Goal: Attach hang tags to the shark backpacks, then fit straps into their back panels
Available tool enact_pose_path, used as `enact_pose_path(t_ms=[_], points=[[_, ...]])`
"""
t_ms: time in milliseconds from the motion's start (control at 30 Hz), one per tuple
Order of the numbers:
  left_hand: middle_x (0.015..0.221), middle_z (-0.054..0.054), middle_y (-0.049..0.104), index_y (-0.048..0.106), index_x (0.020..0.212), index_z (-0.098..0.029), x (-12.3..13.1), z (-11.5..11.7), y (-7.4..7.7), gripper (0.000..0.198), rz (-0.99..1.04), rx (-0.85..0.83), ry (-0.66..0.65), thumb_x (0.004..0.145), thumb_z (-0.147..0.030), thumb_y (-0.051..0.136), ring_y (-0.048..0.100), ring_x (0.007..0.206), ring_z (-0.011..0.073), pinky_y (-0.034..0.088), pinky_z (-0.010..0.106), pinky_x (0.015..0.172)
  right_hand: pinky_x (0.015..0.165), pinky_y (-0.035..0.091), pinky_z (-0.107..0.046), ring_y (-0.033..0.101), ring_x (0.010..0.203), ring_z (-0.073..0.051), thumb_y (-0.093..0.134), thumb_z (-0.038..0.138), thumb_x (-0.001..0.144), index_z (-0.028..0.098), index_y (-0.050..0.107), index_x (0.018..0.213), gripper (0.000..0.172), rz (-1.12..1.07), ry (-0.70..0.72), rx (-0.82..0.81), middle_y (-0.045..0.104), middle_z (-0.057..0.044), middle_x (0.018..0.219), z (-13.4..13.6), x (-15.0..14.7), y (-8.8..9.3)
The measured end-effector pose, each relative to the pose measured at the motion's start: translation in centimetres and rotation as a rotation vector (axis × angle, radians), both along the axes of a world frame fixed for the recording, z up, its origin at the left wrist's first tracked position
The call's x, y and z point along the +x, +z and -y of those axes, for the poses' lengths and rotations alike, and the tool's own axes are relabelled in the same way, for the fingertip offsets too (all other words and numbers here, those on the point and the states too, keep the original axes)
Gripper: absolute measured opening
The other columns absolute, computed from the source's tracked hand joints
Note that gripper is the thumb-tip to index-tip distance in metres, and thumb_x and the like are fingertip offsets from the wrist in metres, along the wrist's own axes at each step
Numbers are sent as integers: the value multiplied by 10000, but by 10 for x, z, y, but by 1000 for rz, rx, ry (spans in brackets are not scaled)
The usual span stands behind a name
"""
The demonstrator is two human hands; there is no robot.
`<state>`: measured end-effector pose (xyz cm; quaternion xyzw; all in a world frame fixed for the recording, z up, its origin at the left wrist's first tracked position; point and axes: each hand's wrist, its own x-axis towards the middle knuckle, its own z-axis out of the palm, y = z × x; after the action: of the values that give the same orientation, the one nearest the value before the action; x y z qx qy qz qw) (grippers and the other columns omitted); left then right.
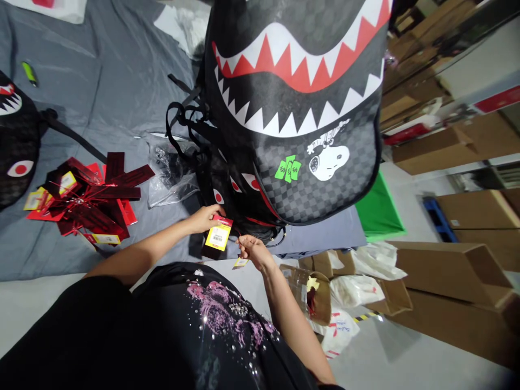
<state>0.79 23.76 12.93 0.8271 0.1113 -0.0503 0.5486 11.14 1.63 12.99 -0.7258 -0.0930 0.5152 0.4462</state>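
A black checkered backpack (300,103) with a shark-mouth print stands upright on the grey-covered table (101,97). My left hand (207,218) pinches a red and yellow hang tag (219,234) just below the backpack's straps (182,124). A little to the right, my right hand (251,250) has its fingers pinched together at the tag's string or a strap end; what it grips is too small to make out. A second small yellow tag (240,263) lies just under the right hand.
A pile of red hang tags (87,197) lies at left beside another shark backpack (16,146). A clear plastic bag (170,173) sits mid-table. A green marker (29,73) lies far left. Cardboard boxes (447,265) and white bags (357,290) crowd the floor right.
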Motion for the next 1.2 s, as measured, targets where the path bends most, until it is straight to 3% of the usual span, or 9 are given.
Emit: enact_pose_path(t_ms=[100,233,367,433,567,800,967,1200], points=[[920,19,682,650,1015,-170,-9,11,-11,166,85,62,115,888,-194,546,637,798,124,485,228,723,555,515,-290,456,453,-80,779,588,611,180,624,786,471,-171,-61,92,534,57,576,0,-5,4],[918,28,678,709,916,-194,-16,24,-15,158,168,132,138,909,-200,551,629,835,129,477,250,788,595,539,-301,484,511,-83,855,516,563,185,632,806,467,-294,-109,178,555,47,636,-2,-10,10],[1124,86,664,726,881,-207,-23,32,-13,162,216,219,143,915,-259,576,568,1110,226,399,397,1004,569,504,-262,504,561,-89,873,492,559,193,630,794,451,-283,-180,239,585,27,696,-9,-15,9],[1150,83,667,726,864,-217,-26,37,-12,165,244,227,101,911,-299,591,537,1167,249,363,424,1042,516,446,-223,483,545,-81,859,513,570,193,621,769,446,-225,-242,257,581,29,681,-15,-20,3],[958,40,713,716,864,-217,-22,52,-15,162,269,161,44,910,-314,594,640,918,165,473,277,845,444,318,-191,404,475,-65,826,525,599,180,613,726,425,-49,-366,260,527,54,553,-24,-30,-11],[794,2,710,671,888,-149,-7,68,-29,142,211,61,197,917,-257,584,615,585,77,455,177,573,441,277,-206,368,459,-67,759,512,641,181,602,726,376,117,-484,257,488,71,512,-22,-37,-17],[798,1,697,699,805,-166,-9,64,-30,119,190,110,170,880,-234,635,627,710,104,458,198,679,443,289,-207,397,487,-83,730,519,633,188,586,703,368,123,-511,251,502,54,549,-23,-42,-22],[869,11,709,731,862,-199,-15,70,-26,169,85,225,122,911,-232,573,635,805,141,458,237,768,474,320,-213,431,551,-103,689,507,676,187,606,742,336,208,-500,252,539,34,618,-24,-47,-31]])
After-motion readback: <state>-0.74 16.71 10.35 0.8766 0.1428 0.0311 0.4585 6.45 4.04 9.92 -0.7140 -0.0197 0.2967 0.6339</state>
